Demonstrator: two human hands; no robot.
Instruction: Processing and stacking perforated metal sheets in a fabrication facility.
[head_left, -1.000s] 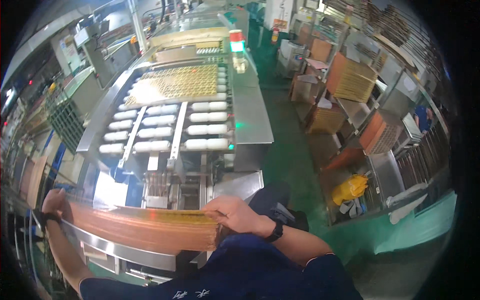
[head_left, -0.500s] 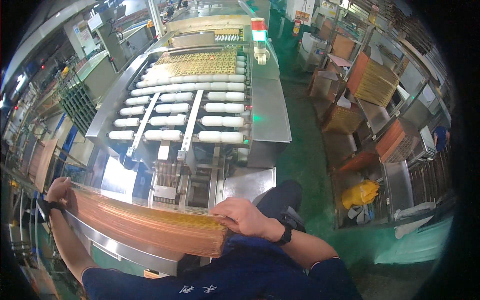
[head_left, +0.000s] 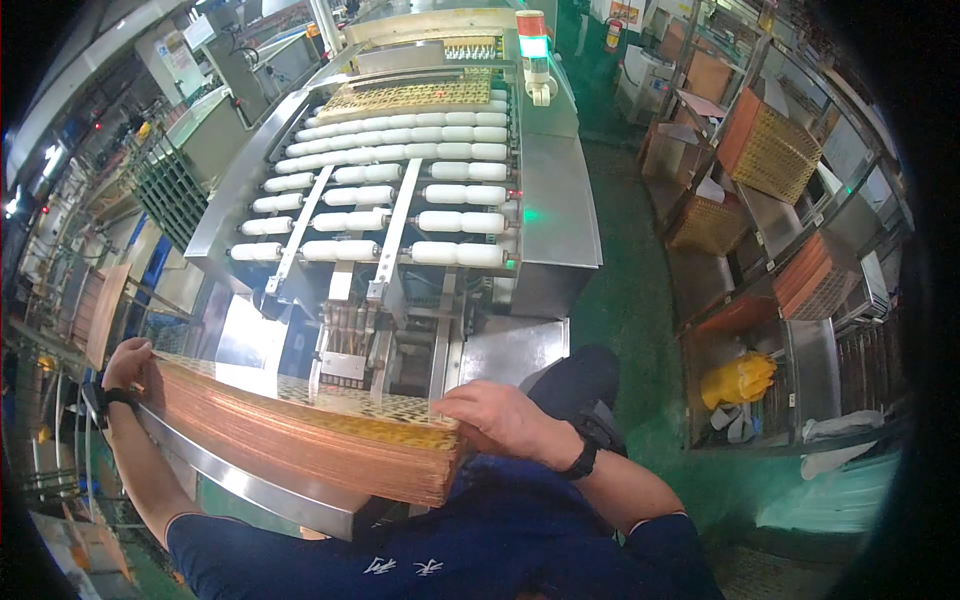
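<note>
From my remote seat I see a long grey metal conveyor machine (head_left: 560, 200) filling the far middle, its bed set with rows of white cylindrical rollers (head_left: 465, 222). Along the right stands a tall metal shelving rack (head_left: 815, 360) loaded with upright bundles of panels. In the near centre-left, on the person's side of the machine, is a thick stack of thin copper-coloured rectangular panels (head_left: 300, 435), its top face patterned in gold. A gold perforated panel (head_left: 410, 95) lies flat on the far rollers. I see the left hand (head_left: 127, 365) gripping the left end of the stack, and the right hand (head_left: 505, 418) closed on its upper right corner. Smaller still, a red-topped signal tower (head_left: 535, 50) glows green beside the far rollers, and a yellow rubber glove (head_left: 738, 380) rests low in the rack.
</note>
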